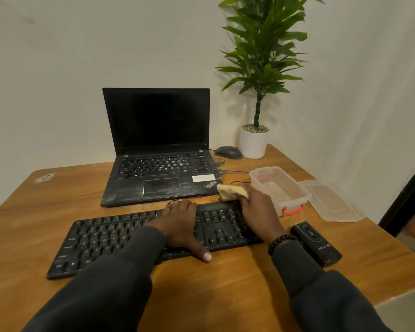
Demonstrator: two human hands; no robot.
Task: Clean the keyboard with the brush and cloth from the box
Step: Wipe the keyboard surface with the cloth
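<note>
Head view: left hand (180, 225) lies flat on the keyboard (101, 243), steadying it. Right hand (256, 212) grips the cloth (230, 191) at the keyboard's far right corner. Wiping looks underway; no brush visible.

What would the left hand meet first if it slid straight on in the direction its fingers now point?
Most likely the laptop. The left hand lies flat across the keyboard, its fingers reaching over the far edge toward the laptop's front edge. Only a narrow strip of table seems to separate them, though depth is hard to judge.
</note>
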